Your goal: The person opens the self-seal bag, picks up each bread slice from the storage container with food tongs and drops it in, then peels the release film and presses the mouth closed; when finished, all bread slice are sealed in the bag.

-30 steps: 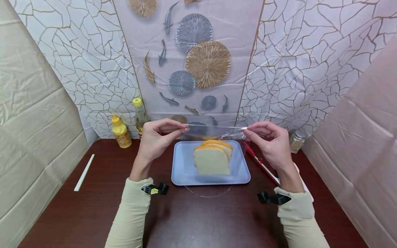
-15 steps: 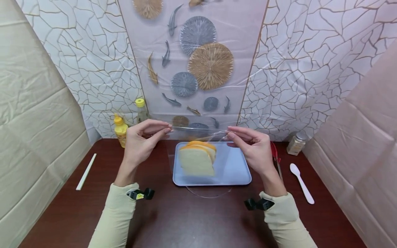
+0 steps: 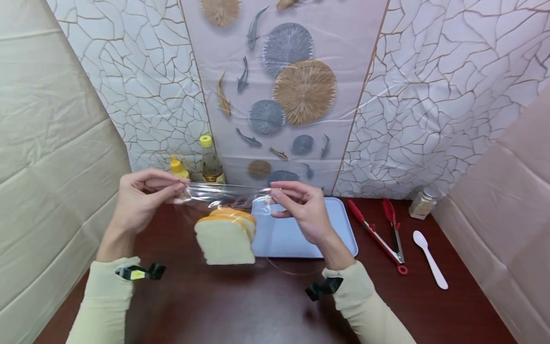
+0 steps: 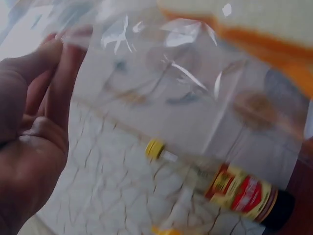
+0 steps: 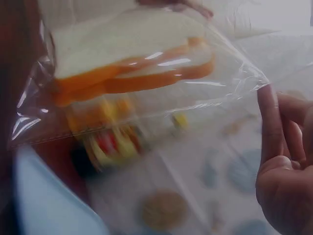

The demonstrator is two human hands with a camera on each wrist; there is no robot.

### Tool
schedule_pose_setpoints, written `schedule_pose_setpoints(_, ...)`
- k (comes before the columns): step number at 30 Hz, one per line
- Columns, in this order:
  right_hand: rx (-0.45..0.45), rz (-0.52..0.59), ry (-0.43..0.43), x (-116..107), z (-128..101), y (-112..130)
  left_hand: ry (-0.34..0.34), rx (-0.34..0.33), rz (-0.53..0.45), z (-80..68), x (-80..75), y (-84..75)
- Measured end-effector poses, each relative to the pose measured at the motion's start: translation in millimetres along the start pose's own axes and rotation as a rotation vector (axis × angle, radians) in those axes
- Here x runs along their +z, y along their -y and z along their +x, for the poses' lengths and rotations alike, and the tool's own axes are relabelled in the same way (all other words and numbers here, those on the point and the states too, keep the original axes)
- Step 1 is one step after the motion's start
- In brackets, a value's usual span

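A clear plastic bag (image 3: 210, 192) hangs from both hands with bread slices (image 3: 225, 242) inside it. My left hand (image 3: 139, 203) pinches its top left corner between thumb and fingers. At the top right corner, my right hand (image 3: 304, 210) pinches the film in the same way. The slices show orange crusts, one partly behind another, and hang over the table left of a light blue tray (image 3: 339, 229). In the right wrist view the bag's glossy film wraps around the bread (image 5: 122, 54). The bag partly covers the tray's left side.
Red-handled tongs (image 3: 382, 241) and a white spoon (image 3: 431, 260) lie on the right. A seasoning jar (image 3: 424, 203) stands at the back right. A yellow squeeze bottle (image 3: 178, 168) and a yellow-capped sauce bottle (image 3: 211, 162) stand at the back left. A thin clear curved edge (image 3: 294, 274) shows before the tray.
Both hands have moved left, carrying the bag of bread from over the tray to its left side. The tongs, spoon and jar on the right have come into fuller view.
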State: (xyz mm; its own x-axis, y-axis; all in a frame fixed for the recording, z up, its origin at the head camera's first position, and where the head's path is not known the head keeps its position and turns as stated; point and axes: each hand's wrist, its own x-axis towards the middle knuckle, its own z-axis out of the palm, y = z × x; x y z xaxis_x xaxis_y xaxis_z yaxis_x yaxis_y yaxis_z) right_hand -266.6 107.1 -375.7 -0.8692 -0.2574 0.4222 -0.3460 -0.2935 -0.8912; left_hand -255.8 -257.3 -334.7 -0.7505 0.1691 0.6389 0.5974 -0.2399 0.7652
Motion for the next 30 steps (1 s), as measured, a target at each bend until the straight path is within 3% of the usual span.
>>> schedule_pose_setpoints(2, 0.102, 0.066, -0.008, 10, 10, -17, -0.002, -0.098, -0.009, 3.6, -18.9, 0.0)
schedule_pose_setpoints(5, 0.246, 0.095, -0.036, 21, 25, -54, 0.011, -0.300, 0.126, 5.4, -48.5, 15.5)
schedule_pose_setpoints(9, 0.372, -0.004, -0.095, 28, 41, -104, 0.070, -0.565, 0.389, -1.2, -77.4, 62.7)
schedule_pose_setpoints(11, 0.371, -0.105, -0.140, 30, 47, -123, 0.077, -0.655, 0.488, -4.5, -82.5, 91.2)
schedule_pose_setpoints(13, 0.343, -0.228, -0.179, 32, 52, -136, 0.065, -0.703, 0.558, -7.1, -83.6, 116.4)
schedule_pose_setpoints(16, 0.300, -0.421, -0.190, 35, 58, -148, 0.026, -0.727, 0.707, -8.5, -80.7, 142.5)
schedule_pose_setpoints(20, 0.327, -0.613, -0.132, 37, 63, -152, 0.018, -0.726, 0.927, -7.4, -75.5, 157.4)
schedule_pose_setpoints(25, 0.370, -0.699, -0.080, 30, 63, -149, 0.030, -0.665, 1.030, -3.6, -69.2, 159.3)
schedule_pose_setpoints(30, 0.329, -0.731, -0.045, 13, 55, -143, 0.023, -0.630, 1.152, -1.5, -62.3, 154.4)
